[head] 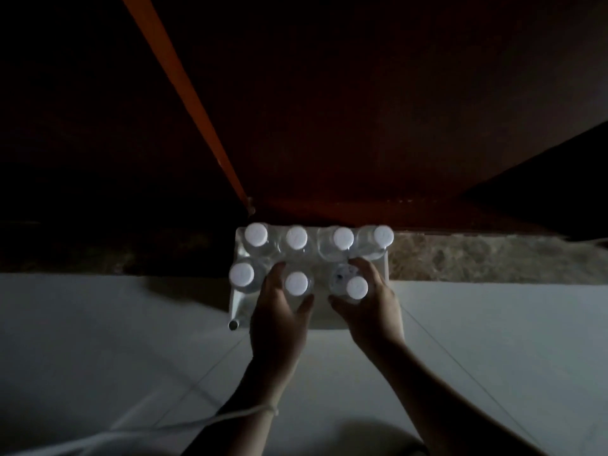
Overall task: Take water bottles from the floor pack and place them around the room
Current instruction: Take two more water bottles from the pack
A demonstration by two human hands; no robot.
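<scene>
**Inspector A:** We record the pack (311,274) standing on the pale tiled floor (98,340), hard against the foot of a dark wooden panel (329,110). We count seven white caps: four in the far row, three in the near row, with one gap in the near row showing a bottle-shaped hollow in the wrap.

**Inspector B:** Agreed. We note the left hand (279,311) curled round the near-row bottle (296,283), fingers on its far left side and thumb at its near right. The right hand (371,304) is cupped about the right-hand bottle (357,287), thumb to the left of it, fingers round the far side. Whether either grip has fully closed, we cannot tell in this light.

**Inspector A:** On handling, we judge the bottles full, so fairly heavy for their size, with thin walls that give under pressure and a smooth, possibly slick surface. The wrap may drag on them.

**Inspector B:** We advise taking hold just below the cap, at the shoulder, where the plastic is stiffest. Both forearms reach forward and down, wrists slightly bent, palms turned inward toward each other.
</scene>
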